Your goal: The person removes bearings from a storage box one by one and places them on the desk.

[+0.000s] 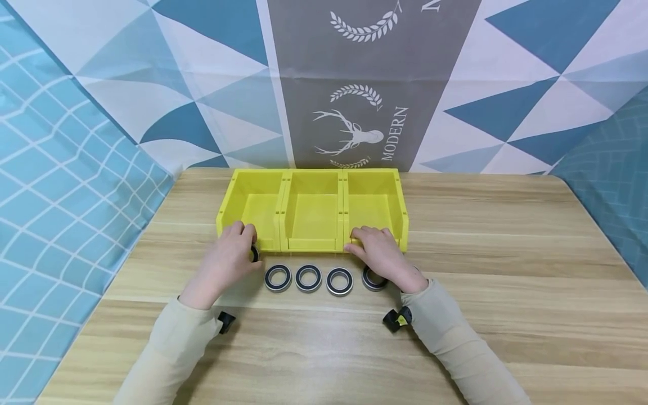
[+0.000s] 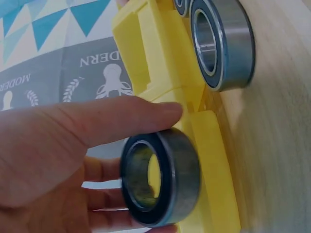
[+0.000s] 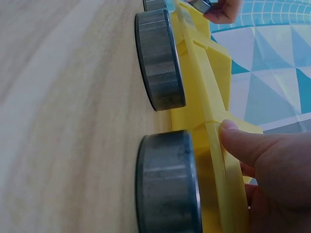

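My left hand (image 1: 228, 259) pinches a ball bearing (image 2: 186, 174) between thumb and fingers, by the front of the left yellow bin (image 1: 226, 216). The bearing has a black seal and a shiny steel outer ring. At the right yellow bin (image 1: 404, 225), my right hand (image 1: 381, 253) grips the front rim, thumb on the near side and fingers over the inside. Several more bearings lie flat in a row before the bins, among them one left bearing (image 1: 278, 290) and one middle bearing (image 1: 339, 291). The right forearm partly covers another bearing (image 1: 368, 286).
The middle yellow bin (image 1: 312, 244) stands joined between the other two. All sit on a wood-grain table (image 1: 506, 270), close to its back edge. A patterned cloth (image 1: 349, 62) hangs behind, and blue gridded cloth (image 1: 50, 214) hangs at the left.
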Motion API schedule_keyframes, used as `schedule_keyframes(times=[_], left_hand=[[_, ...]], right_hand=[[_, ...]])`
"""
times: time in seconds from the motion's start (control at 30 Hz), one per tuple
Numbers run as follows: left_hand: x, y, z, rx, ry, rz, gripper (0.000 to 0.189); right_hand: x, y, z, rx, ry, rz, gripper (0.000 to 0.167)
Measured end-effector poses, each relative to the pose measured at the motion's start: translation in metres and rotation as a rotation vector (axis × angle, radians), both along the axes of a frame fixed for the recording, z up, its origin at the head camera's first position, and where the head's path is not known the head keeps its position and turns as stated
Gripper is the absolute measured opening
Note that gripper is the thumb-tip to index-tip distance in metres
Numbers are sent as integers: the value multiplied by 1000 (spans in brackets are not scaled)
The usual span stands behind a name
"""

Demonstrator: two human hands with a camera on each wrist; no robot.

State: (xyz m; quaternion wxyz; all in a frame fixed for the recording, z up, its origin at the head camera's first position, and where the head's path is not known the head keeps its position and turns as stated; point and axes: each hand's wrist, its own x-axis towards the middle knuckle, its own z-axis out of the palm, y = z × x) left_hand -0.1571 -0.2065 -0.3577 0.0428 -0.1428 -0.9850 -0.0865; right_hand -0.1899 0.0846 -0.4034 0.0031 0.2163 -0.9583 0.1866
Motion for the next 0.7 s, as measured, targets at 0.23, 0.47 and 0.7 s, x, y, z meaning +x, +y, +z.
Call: schedule_keyframes(times=[0.23,0.47,0.7], left_hand=[[9,1,-3,-69,-71,-44,35],[10,3,-13,-120,-167,-67,40],[12,7,-22,-106,-200,-57,39]], right_hand=[[-1,1,0,4,14,15,31],[-1,1,2,10,8,11,32],[0,1,2,13,5,11,32]])
